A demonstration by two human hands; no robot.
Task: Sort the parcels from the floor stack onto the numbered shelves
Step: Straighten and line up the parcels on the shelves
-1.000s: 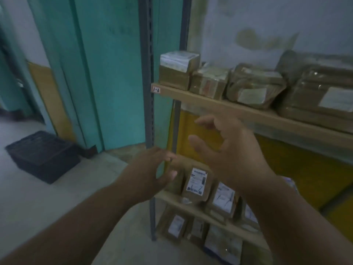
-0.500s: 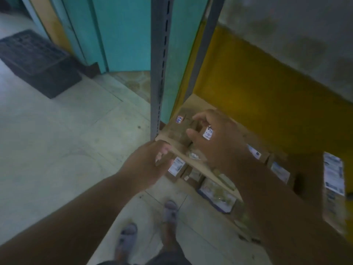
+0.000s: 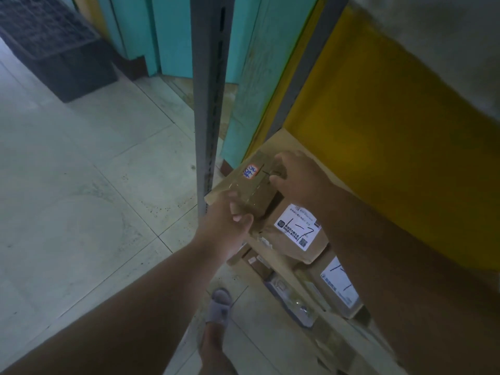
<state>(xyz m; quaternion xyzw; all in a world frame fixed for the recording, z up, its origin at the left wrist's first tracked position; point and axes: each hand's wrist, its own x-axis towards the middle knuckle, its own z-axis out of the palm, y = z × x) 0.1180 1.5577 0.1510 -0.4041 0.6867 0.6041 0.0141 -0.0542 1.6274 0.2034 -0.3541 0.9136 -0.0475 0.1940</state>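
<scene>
Both hands are gripping one small brown cardboard parcel (image 3: 250, 185) at the near left end of a wooden shelf (image 3: 290, 139). The left hand (image 3: 226, 226) is curling its fingers around the parcel's near corner, thumb showing on the top face, while the right hand (image 3: 296, 175) is pinching the far end from above. A small sticker (image 3: 251, 171) with blue handwriting is sitting on the parcel's top, between the two grips and toward the left. Just right of the left hand, and partly under the held parcel, a padded brown parcel (image 3: 293, 239) is lying with a white label marked "1-7". Beyond it, under the right forearm, another labelled parcel (image 3: 339, 286) is resting. The grey slotted shelf upright (image 3: 209, 104) is standing just left of the grip. Below, a foot in a grey slipper (image 3: 220, 304) is standing on the tiled floor (image 3: 81, 185).
</scene>
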